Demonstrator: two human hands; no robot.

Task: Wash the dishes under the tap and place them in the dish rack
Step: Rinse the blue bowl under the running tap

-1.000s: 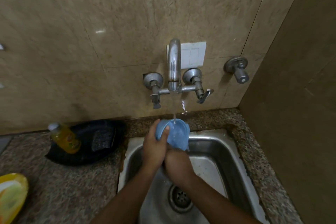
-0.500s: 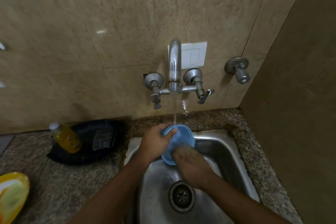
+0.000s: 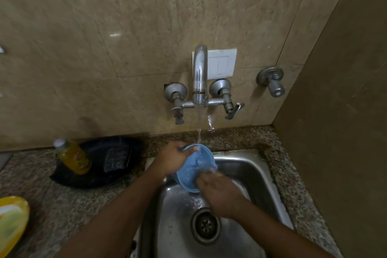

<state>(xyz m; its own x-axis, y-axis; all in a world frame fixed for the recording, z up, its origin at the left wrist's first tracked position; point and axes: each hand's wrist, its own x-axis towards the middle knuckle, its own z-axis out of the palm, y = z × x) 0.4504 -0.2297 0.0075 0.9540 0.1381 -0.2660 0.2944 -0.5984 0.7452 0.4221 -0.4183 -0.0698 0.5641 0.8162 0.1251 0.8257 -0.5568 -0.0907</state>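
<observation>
A small blue plastic bowl [image 3: 191,168] is held over the steel sink [image 3: 247,165], tilted with its opening toward me. A thin stream of water from the wall tap [image 3: 200,73] falls onto its far rim. My left hand [image 3: 172,159] grips the bowl's far left rim with fingers curled over the edge. My right hand [image 3: 219,189] lies against the bowl's near right side, its fingertips blurred at the rim and partly inside. No dish rack is in view.
A yellow soap bottle [image 3: 73,156] and a dark scrub pad [image 3: 116,158] sit in a black tray [image 3: 92,180] on the granite counter, left of the sink. A yellow plate [image 3: 11,222] pokes in at the far left edge. A side wall closes off the right.
The bowl has tipped from nearly upright to facing me and sunk lower over the sink. My right hand has slid from under it to its near right rim.
</observation>
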